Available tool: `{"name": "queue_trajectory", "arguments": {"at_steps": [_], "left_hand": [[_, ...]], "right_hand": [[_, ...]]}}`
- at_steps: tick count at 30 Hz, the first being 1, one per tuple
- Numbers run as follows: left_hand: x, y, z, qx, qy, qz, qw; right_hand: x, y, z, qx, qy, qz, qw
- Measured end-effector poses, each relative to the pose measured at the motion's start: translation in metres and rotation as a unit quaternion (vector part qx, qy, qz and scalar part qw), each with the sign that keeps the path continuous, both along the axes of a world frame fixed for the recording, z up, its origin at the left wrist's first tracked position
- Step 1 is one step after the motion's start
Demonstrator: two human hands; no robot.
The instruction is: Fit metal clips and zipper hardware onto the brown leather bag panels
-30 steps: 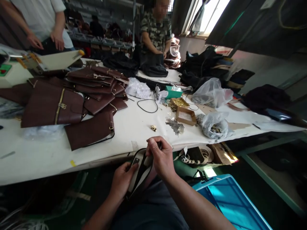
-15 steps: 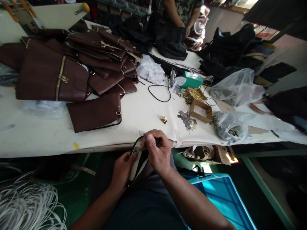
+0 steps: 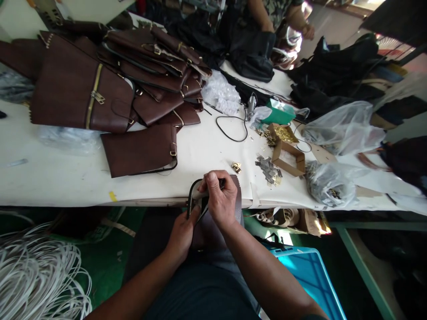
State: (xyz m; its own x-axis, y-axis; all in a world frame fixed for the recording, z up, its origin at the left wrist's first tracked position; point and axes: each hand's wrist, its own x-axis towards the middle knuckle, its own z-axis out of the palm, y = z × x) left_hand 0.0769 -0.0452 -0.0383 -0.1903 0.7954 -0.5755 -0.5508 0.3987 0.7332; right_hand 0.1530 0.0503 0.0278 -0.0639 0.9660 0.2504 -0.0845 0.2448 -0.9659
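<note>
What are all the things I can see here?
brown leather piece: one, dark-edged, at the table's near edge, held by both hands
brown leather bags: a pile, count unclear, far left of the table
small brass fitting: one, gold, just beyond the hands
metal clips: a small heap, silver, right of the fitting
cardboard box: one, brown, open, beside the clips
clear plastic bags: several, right side of the table
table: one, white top
blue crate: one, on the floor, lower right
white cords: a bundle, lower left
co-worker's hand: one, far side
left hand: grip on the piece's lower part
right hand: grip on its top
</note>
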Motion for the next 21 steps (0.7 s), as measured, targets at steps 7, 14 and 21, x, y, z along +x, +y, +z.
{"name": "queue_trajectory", "arguments": {"at_steps": [7, 14, 21], "left_hand": [[0.007, 0.010, 0.002, -0.021, -0.059, 0.031, 0.998], [0.014, 0.018, 0.010, -0.055, -0.102, 0.051, 0.992], [0.013, 0.022, 0.016, -0.062, -0.090, 0.043, 0.993]], "right_hand": [[0.004, 0.007, 0.006, -0.017, -0.005, 0.020, 1.000], [0.010, 0.009, 0.006, -0.017, -0.007, 0.031, 0.999], [0.006, 0.015, 0.009, -0.027, 0.010, 0.031, 0.999]]}}
